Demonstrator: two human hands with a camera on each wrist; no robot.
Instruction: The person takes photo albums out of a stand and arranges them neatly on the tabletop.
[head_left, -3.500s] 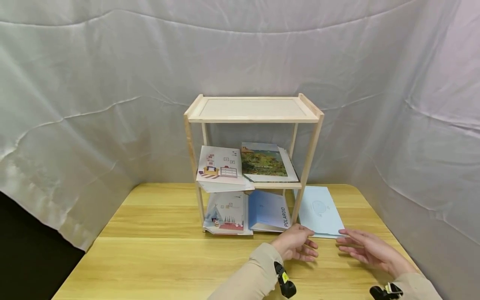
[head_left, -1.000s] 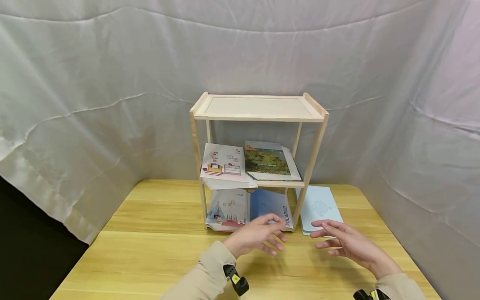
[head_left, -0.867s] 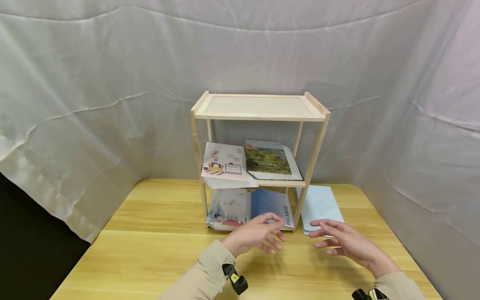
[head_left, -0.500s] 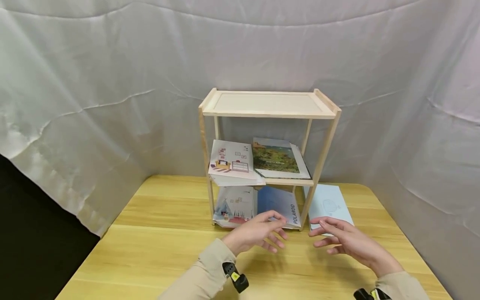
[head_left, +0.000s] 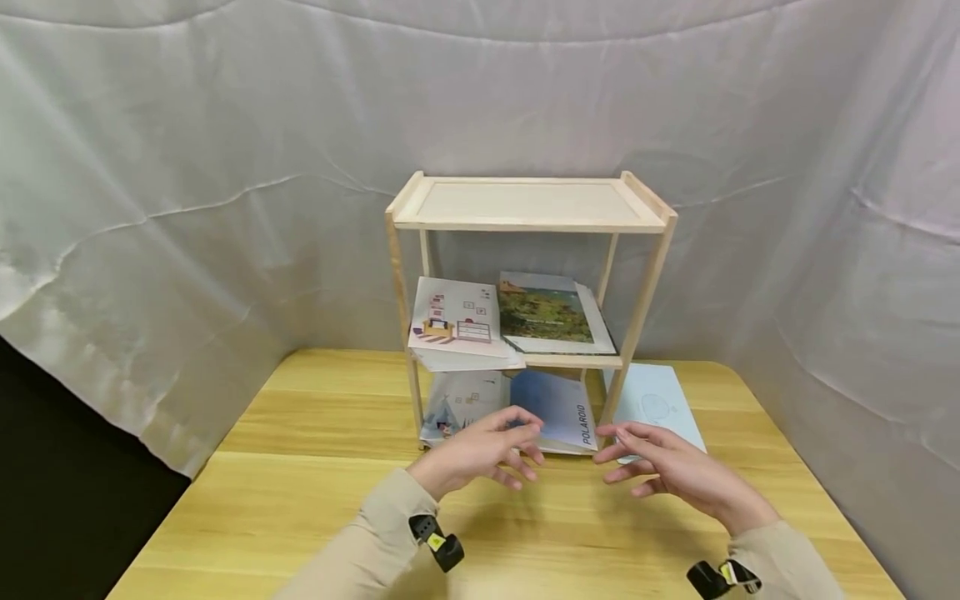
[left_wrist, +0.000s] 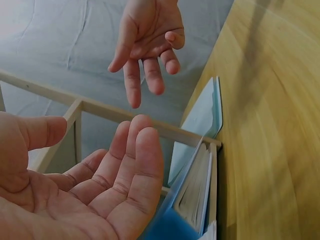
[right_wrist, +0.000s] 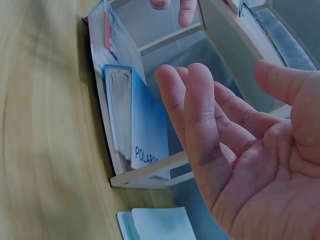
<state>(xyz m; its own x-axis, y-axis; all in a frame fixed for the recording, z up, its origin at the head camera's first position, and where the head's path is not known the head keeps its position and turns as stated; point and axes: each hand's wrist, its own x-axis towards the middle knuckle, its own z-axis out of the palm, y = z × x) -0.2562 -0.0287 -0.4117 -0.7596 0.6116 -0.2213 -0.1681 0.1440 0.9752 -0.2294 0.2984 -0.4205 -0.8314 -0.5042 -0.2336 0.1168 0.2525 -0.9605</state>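
My left hand (head_left: 480, 450) hovers in front of the shelf's lower level, fingers loosely bent and holding nothing. To its right, my right hand (head_left: 671, 468) hangs over the table, also relaxed and bare. The palms face each other across a gap. Behind them, a blue book lettered POLAROID (head_left: 551, 400) lies on the lower level of a small wooden shelf (head_left: 525, 205). A pale blue book (head_left: 663, 408) lies on the table against the shelf's right side, partly covered by my right fingers in the head view. My left hand hides part of a book with a tent picture (head_left: 457, 400).
On the middle level, a white illustrated book (head_left: 456, 312) overhangs the front edge, with more pale sheets or covers under it. A book with a green landscape cover (head_left: 545, 315) lies beside it. Grey cloth (head_left: 225, 167) hangs behind the wooden table (head_left: 300, 483).
From 3.5 s ago, both hands have moved left, away from the pale blue book's front edge. In the last half second they shift slightly left again. The books stay where they were.
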